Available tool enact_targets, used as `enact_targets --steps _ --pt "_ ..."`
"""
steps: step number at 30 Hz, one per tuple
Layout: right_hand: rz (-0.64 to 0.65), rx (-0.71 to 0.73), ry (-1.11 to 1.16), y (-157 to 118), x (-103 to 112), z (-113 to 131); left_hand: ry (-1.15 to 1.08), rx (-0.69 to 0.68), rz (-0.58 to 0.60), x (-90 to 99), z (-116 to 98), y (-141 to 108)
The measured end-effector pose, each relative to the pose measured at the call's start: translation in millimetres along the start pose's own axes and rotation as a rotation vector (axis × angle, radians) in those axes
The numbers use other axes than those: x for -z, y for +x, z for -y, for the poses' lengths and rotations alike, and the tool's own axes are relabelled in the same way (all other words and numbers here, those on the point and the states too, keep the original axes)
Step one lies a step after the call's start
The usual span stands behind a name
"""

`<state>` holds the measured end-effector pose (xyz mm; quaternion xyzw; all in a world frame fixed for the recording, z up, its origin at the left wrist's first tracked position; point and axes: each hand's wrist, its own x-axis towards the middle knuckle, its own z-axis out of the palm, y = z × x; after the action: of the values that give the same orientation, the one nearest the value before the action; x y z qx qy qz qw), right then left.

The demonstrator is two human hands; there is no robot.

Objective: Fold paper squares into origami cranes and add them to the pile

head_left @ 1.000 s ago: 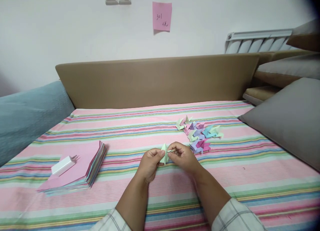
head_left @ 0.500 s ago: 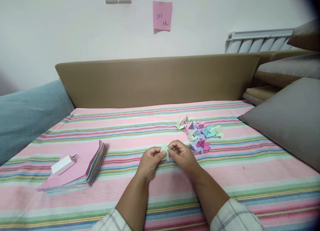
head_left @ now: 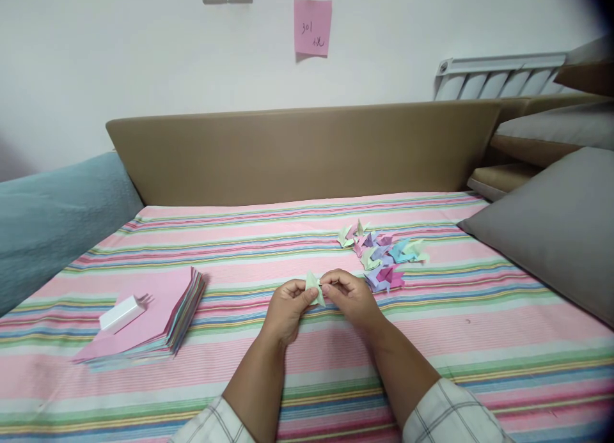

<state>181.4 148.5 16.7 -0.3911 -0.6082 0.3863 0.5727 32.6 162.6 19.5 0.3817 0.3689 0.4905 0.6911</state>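
Between my two hands is a small pale green origami crane (head_left: 314, 289), held above the striped sheet. My left hand (head_left: 286, 310) pinches its body from the left with thumb and forefinger. My right hand (head_left: 352, 297) has thumb and fingertips closed on a narrow point at its right side. The fingertips partly hide the folds. Just beyond my right hand lies a cluster of folded paper cranes (head_left: 381, 257) in pink, purple, blue and green.
A stack of coloured paper (head_left: 158, 302) with pink on top lies at the left, and a white plug-like block (head_left: 122, 314) rests on it. A brown padded board (head_left: 302, 158) stands at the back. Grey cushions (head_left: 551, 219) are on the right, a blue cushion (head_left: 67, 219) on the left.
The pale green piece has turned slightly and its wing parts look more spread. The narrow point at its right has shifted a little under my right fingertips. Both hands stay in nearly the same place.
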Motion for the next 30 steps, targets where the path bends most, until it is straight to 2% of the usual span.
enact_targets --steps 3,6,9,16,23,30 --pt "-0.001 -0.021 0.025 0.1 0.3 -0.2 0.012 -0.026 0.007 2.0 1.8 1.4" --pt "-0.046 -0.075 0.057 0.1 -0.9 -3.1 0.032 -0.055 0.019 3.9 3.3 2.4" --pt "-0.09 -0.071 0.054 0.1 -2.4 -6.7 0.051 -0.079 0.022 4.1 3.6 2.2" --pt "-0.064 -0.049 -0.024 -1.1 -4.2 -3.9 0.061 -0.083 0.093 2.5 3.4 1.5" --pt "-0.066 0.011 -0.091 -2.2 -4.3 -3.0 0.114 -0.08 0.062 6.6 6.9 4.3" --pt "-0.051 -0.07 -0.002 -1.1 -4.9 -4.7 0.067 -0.09 0.022 4.7 5.4 2.7"
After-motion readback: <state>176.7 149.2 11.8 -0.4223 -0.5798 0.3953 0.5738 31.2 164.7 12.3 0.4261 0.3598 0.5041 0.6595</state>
